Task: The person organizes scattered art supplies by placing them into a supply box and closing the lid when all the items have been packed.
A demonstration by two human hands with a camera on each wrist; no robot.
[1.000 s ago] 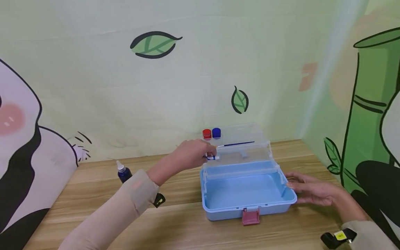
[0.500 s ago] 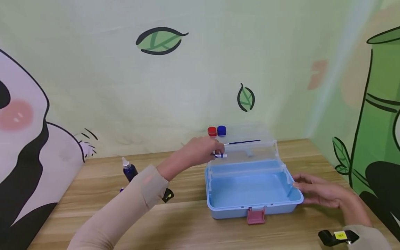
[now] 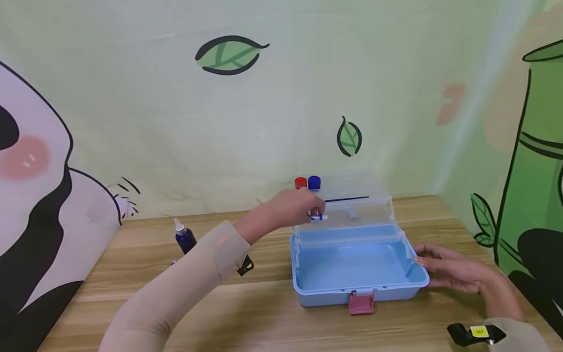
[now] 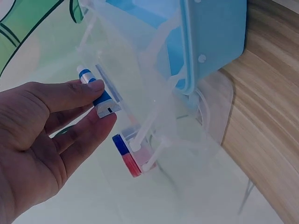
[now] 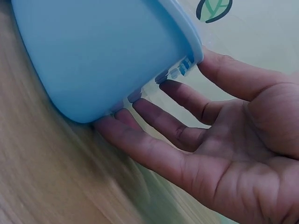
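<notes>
My left hand (image 3: pixel 296 208) pinches a small white-and-blue paint tube (image 4: pixel 96 93) between thumb and fingers, over the raised clear lid (image 3: pixel 374 215) of a light blue storage box (image 3: pixel 360 298). A thin dark blue paintbrush (image 3: pixel 347 199) lies along the lid, partly hidden by that hand. Farther back on the lid stand a red paint jar (image 3: pixel 300 182) and a blue paint jar (image 3: pixel 314 183). At the box's right end, my right hand (image 3: pixel 455 269) touches the side with outstretched fingers (image 5: pixel 159 121), thumb near the rim. The box's pink latch (image 3: pixel 361 303) hangs down in front.
A dark blue bottle (image 3: pixel 185 238) with a white nozzle stands left on the wooden table (image 3: pixel 259 318). Next to it, a small purple bit (image 3: pixel 173 262) peeks out from behind the left sleeve (image 3: pixel 189 283). A printed cloth backdrop (image 3: pixel 281 98) rises behind the table.
My left hand has shifted a little to the right over the lid with the paint tube, covering more of the paintbrush. My right hand stays against the box. The head view has turned slightly.
</notes>
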